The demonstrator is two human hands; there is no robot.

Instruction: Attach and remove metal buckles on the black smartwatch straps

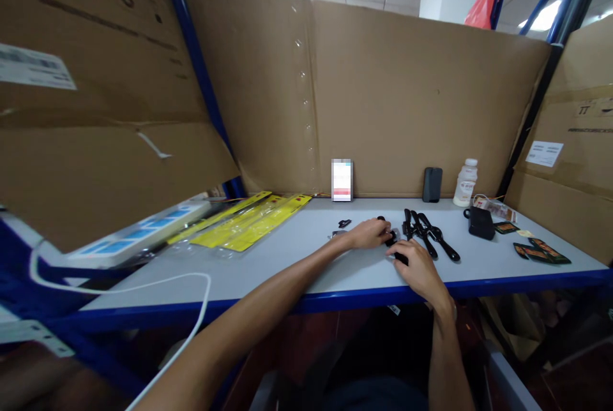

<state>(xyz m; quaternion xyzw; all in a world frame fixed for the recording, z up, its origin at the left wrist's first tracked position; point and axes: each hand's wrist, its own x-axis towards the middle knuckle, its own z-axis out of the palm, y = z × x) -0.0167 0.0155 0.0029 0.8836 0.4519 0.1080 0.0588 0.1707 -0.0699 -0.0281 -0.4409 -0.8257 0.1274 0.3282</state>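
Observation:
A long black plastic piece (391,239) lies slantwise under my two hands over the table, its exact kind unclear. My left hand (371,233) is closed around its far end. Closer to the table's front edge, my right hand (417,265) has its fingers closed on the near end, and part of the piece is hidden behind them. Just right of my hands lie several similar long black pieces (425,232) with widened middles, side by side. A small black part (344,223) rests beyond my left wrist.
Yellow cards in clear plastic (258,223) and a white power strip (143,232) lie at left. A lit phone (341,181), a dark upright case (432,184) and a bottle (466,182) stand along the cardboard wall (407,98). At right are a black pouch (480,223) and dark packets (542,251).

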